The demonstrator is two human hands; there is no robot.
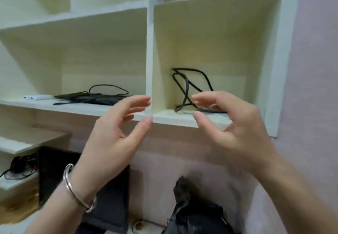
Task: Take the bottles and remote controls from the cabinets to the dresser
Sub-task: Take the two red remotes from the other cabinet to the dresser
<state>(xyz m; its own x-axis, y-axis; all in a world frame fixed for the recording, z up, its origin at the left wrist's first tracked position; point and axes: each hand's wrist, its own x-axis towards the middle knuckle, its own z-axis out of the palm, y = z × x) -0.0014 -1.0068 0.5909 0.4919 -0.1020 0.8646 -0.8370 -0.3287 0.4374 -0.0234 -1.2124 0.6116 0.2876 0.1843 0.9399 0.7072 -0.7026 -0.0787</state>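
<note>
Both my hands are raised in front of a cream wall cabinet (149, 51) with open compartments. My left hand (117, 133), a silver bangle on its wrist, is open with curled fingers, empty, below the left compartment's shelf edge. My right hand (232, 124) is open too, fingers spread, empty, at the front of the right compartment. A small white remote-like object (38, 97) lies at the left of the left shelf. No bottle is visible.
A flat black keyboard-like device with cables (91, 97) lies on the left shelf. A looped black cable (188, 87) sits in the right compartment. Below are a black panel (109, 197), a dark bag (197, 215), lower shelves with wires (18, 168) and a pink wall (314, 69).
</note>
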